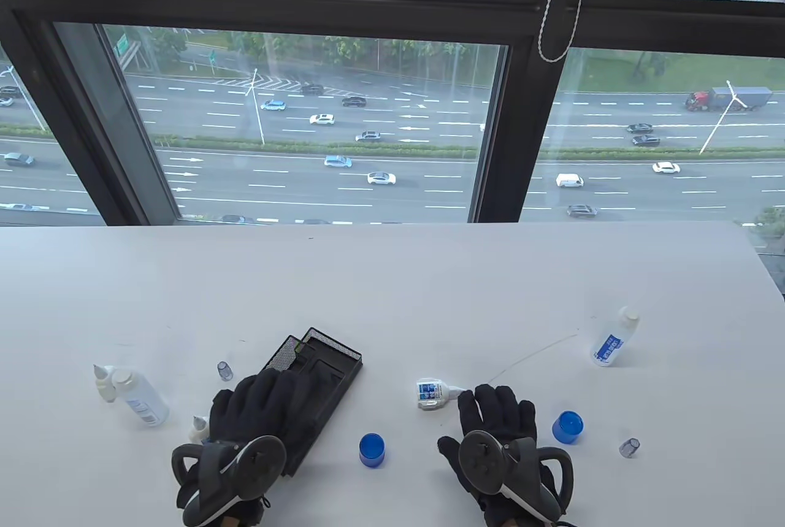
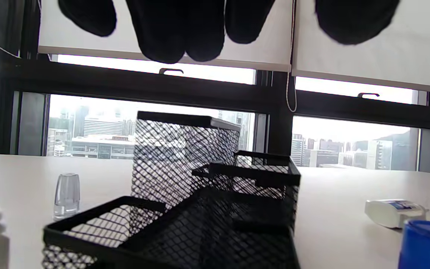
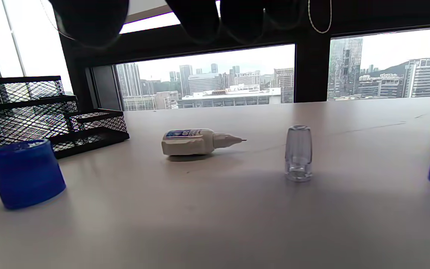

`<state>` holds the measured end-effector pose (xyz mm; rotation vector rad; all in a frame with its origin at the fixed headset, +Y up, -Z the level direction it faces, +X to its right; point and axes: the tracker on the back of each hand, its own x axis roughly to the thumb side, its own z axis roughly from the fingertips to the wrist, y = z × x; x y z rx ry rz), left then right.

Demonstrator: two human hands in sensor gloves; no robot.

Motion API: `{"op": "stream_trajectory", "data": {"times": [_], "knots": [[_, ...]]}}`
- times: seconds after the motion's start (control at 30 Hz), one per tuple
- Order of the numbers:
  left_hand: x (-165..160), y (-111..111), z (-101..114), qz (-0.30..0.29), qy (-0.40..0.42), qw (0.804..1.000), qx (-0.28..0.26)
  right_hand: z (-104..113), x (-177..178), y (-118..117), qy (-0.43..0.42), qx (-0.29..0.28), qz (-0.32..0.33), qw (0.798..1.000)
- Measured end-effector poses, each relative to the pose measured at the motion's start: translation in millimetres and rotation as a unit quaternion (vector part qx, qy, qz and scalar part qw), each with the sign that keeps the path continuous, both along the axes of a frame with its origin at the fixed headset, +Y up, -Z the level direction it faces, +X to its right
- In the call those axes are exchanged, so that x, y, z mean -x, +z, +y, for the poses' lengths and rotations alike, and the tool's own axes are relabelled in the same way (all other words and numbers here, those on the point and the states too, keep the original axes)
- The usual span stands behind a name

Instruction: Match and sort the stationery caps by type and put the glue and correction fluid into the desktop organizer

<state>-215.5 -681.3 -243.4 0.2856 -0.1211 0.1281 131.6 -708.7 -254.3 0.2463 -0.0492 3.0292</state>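
The black mesh organizer [image 1: 331, 361] [image 2: 185, 209] [image 3: 24, 108] stands left of centre. My left hand [image 1: 264, 401] hovers flat over its near part, fingers [image 2: 177, 33] straight, holding nothing. A correction fluid bottle [image 1: 432, 395] [image 3: 196, 142] [image 2: 392, 213] lies uncapped on its side, nozzle toward my right hand [image 1: 497, 413]. That hand is spread flat above the table, empty. A clear cap [image 3: 298, 153] stands below its fingers [image 3: 218, 18]. Blue caps [image 1: 371, 450] [image 1: 568, 427] flank the right hand. Other clear caps [image 1: 225, 370] [image 1: 630, 447] stand further out.
A glue bottle [image 1: 142, 399] and a small correction fluid bottle [image 1: 105, 383] stand at the left, another small one [image 1: 199, 427] beside my left wrist. A second glue bottle [image 1: 613, 340] stands at the right. The window frame [image 1: 500, 140] runs behind the table's far edge.
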Motion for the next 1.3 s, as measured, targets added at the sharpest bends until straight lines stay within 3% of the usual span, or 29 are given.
{"op": "stream_trajectory", "data": {"times": [0.13, 0.27, 0.37, 0.43, 0.57, 0.67, 0.8, 1.0, 1.1, 1.23, 1.3], "knots": [[47.6, 2.2, 17.1, 0.081, 0.075, 0.993, -0.038, 2.8, -2.3, 0.4, -0.007, -0.007, 0.001, 1.0], [99.7, 9.3, 16.1, 0.18, 0.137, 0.972, -0.066, 6.2, -1.9, 3.5, -0.017, -0.012, 0.008, 1.0], [139.6, 12.2, -0.4, 0.26, 0.213, 0.94, -0.057, 7.5, -0.7, 5.0, -0.017, -0.011, 0.013, 1.0], [158.8, 9.4, -19.0, 0.292, 0.271, 0.917, -0.023, 7.5, 0.1, 5.5, -0.018, -0.01, 0.017, 1.0], [177.2, -2.5, -55.7, 0.305, 0.349, 0.884, 0.059, 7.3, 1.1, 5.8, -0.013, -0.007, 0.02, 1.0], [182.2, -10.7, -70.3, 0.315, 0.365, 0.872, 0.083, 7.6, 1.3, 5.9, -0.011, -0.006, 0.02, 1.0], [181.6, -19.6, -78.3, 0.307, 0.377, 0.869, 0.095, 7.7, 2.2, 5.7, -0.009, -0.002, 0.02, 1.0], [182.0, -24.4, -78.4, 0.302, 0.397, 0.864, 0.068, 7.8, 3.4, 5.5, -0.009, 0.002, 0.022, 1.0], [180.6, -23.7, -73.7, 0.302, 0.373, 0.876, 0.051, 7.6, 3.6, 5.3, -0.009, 0.003, 0.023, 1.0], [171.8, -20.8, -43.4, 0.279, 0.342, 0.898, 0.001, 10.1, 0.7, 5.6, -0.02, 0.0, 0.02, 1.0], [160.4, -16.5, -13.4, 0.247, 0.338, 0.907, -0.047, 11.4, -1.3, 5.7, -0.024, -0.004, 0.017, 1.0]]}}
